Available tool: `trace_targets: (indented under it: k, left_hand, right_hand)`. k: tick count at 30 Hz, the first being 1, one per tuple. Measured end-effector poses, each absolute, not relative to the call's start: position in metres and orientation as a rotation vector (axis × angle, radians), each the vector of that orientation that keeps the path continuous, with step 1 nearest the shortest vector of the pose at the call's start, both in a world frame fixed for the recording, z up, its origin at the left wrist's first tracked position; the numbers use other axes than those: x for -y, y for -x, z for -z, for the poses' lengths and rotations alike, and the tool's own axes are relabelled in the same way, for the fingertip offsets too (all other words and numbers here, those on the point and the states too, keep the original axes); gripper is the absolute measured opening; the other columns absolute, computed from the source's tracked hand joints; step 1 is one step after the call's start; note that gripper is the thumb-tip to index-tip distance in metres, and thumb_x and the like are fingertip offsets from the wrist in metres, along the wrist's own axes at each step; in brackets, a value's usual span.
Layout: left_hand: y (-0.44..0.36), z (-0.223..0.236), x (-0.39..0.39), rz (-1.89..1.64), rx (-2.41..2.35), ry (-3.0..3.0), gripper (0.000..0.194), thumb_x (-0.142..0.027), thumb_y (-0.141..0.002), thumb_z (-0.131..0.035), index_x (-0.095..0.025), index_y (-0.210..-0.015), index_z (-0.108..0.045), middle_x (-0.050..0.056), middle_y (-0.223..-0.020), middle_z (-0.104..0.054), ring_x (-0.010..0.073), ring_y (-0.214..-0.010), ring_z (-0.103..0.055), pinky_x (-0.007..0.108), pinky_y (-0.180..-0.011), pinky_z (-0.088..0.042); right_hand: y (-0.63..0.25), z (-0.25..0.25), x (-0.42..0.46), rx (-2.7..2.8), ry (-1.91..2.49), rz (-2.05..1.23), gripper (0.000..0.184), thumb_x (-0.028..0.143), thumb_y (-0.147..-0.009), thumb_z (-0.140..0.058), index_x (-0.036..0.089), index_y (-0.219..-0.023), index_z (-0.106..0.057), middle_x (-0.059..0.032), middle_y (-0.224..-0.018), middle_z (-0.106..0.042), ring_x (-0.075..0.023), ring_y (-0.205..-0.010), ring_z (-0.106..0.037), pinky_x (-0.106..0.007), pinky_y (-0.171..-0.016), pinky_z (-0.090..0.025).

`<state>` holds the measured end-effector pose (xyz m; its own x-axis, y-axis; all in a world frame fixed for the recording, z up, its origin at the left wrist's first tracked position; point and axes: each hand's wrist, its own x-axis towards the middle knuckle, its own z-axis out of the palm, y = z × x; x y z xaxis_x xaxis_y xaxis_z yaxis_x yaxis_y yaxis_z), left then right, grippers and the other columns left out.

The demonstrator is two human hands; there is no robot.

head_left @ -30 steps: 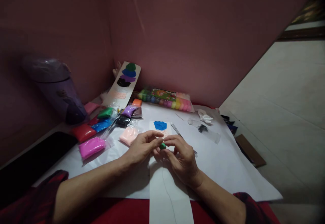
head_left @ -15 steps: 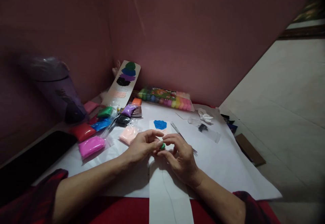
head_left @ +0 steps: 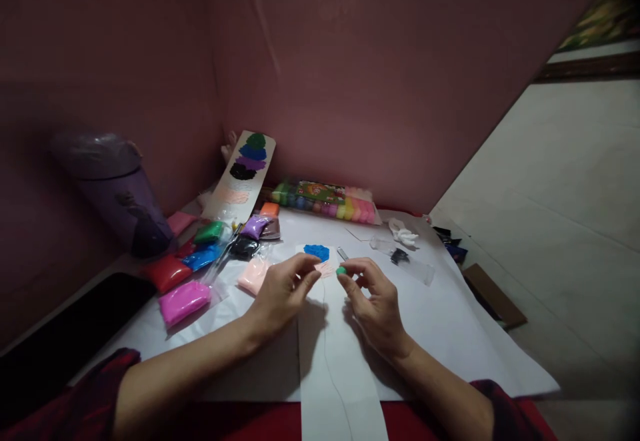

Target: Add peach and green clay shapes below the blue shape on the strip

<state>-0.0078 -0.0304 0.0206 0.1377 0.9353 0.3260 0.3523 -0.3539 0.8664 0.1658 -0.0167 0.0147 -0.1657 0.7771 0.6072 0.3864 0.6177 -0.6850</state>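
Between the thumb and index finger of my right hand (head_left: 376,302) is a small lump of green clay (head_left: 341,271). My left hand (head_left: 280,294) is closed in a pinch just left of it, and I cannot make out anything in its fingertips. Both hands hover over a long white card strip (head_left: 340,374) with a thin line drawn down it. At the strip's far end are a textured patch of blue clay (head_left: 317,252) and thin peach strokes (head_left: 327,269). A slim metal tool (head_left: 343,254) lies partly hidden behind my right hand.
Bagged clay in several colours, such as the pink bag (head_left: 185,303), lies left. A decorated card (head_left: 245,171) leans behind it, beside a multi-colour clay pack (head_left: 325,202). A purple tumbler (head_left: 120,194) and a black slab (head_left: 75,334) stand farther left; clear plastic packaging (head_left: 415,267) lies right.
My hands have moved apart. The green clay, earlier between both hands, is now in my right fingertips. The view has tilted up slightly.
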Motion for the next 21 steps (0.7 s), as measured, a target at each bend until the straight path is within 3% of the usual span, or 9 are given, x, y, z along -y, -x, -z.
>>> trace_targets:
  k: [3, 6, 9, 15, 21]
  left_hand:
    - [0.001, -0.017, 0.039, -0.998, -1.207, -2.553, 0.013, -0.015, -0.084, -0.047, -0.015, -0.085, -0.06, 0.007, -0.079, -0.063, 0.0196, -0.075, -0.057, 0.032, -0.064, -0.043]
    - [-0.01, -0.005, 0.052, -0.866, -1.06, -3.023, 0.015, -0.01, -0.08, -0.048, -0.015, -0.067, -0.054, 0.006, -0.068, -0.057, 0.0196, -0.063, -0.05, 0.032, -0.053, -0.037]
    - [-0.016, 0.007, 0.06, -0.963, -1.019, -3.164, 0.017, -0.009, -0.08, -0.046, -0.015, -0.066, -0.051, 0.005, -0.065, -0.053, 0.0185, -0.059, -0.047, 0.032, -0.05, -0.032]
    - [-0.02, 0.011, 0.059, -1.094, -1.094, -3.198, 0.017, -0.007, -0.078, -0.042, -0.016, -0.064, -0.048, 0.005, -0.06, -0.051, 0.0179, -0.053, -0.047, 0.032, -0.047, -0.028]
    - [-0.036, 0.0, 0.068, -0.927, -1.166, -3.283, 0.01, -0.011, -0.069, -0.047, -0.013, -0.061, -0.053, 0.011, -0.055, -0.058, 0.0217, -0.046, -0.052, 0.03, -0.04, -0.03]
  right_hand:
    - [-0.167, -0.017, 0.009, 1.786, 1.072, -0.552, 0.009, 0.02, -0.084, -0.054, 0.017, -0.088, -0.062, -0.0039, -0.083, -0.06, -0.0157, -0.074, -0.059, -0.026, -0.059, -0.048]
    - [-0.163, -0.014, 0.005, 1.818, 1.138, -0.676, 0.009, 0.018, -0.08, -0.056, 0.016, -0.086, -0.063, -0.0028, -0.077, -0.062, -0.0148, -0.067, -0.059, -0.025, -0.053, -0.048]
    - [-0.159, -0.01, 0.006, 1.889, 1.148, -0.692, 0.008, 0.014, -0.077, -0.057, 0.017, -0.081, -0.063, -0.0014, -0.076, -0.062, -0.0138, -0.063, -0.058, -0.026, -0.054, -0.048]
    - [-0.155, -0.002, 0.011, 1.948, 1.106, -0.584, 0.012, 0.01, -0.079, -0.056, 0.019, -0.084, -0.062, -0.003, -0.082, -0.059, -0.0164, -0.073, -0.057, -0.029, -0.063, -0.048]
    - [-0.155, 0.002, 0.008, 1.976, 1.078, -0.579, 0.013, 0.009, -0.081, -0.056, 0.019, -0.085, -0.063, -0.0028, -0.083, -0.06, -0.0166, -0.076, -0.057, -0.031, -0.067, -0.048]
